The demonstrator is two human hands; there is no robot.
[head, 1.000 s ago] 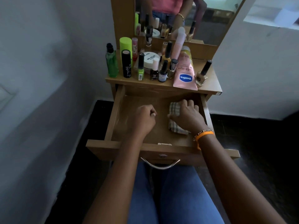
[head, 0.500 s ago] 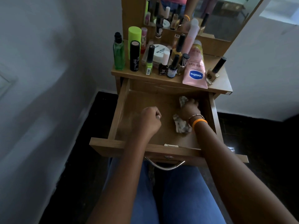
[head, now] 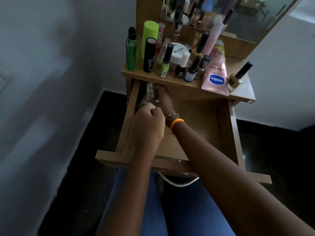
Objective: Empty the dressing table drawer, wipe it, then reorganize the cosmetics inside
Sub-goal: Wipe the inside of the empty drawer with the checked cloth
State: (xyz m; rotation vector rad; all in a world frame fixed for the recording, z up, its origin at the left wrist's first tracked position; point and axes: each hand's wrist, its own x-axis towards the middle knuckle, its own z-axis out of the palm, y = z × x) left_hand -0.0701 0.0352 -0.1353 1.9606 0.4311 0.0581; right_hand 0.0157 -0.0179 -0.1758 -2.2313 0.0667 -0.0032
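Cloth (head: 148, 95) lies bunched against the drawer (head: 226, 133) wall at upper left of centre, long axis running up the frame, gripped by the right hand (head: 163, 97) reaching across, while the nearer left hand (head: 150, 123) is fisted, holding nothing visible.

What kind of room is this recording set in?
Likely a bedroom or dressing corner at home: a small wooden dressing table with a mirror, its top crowded with nail polish bottles and a Vaseline tube.
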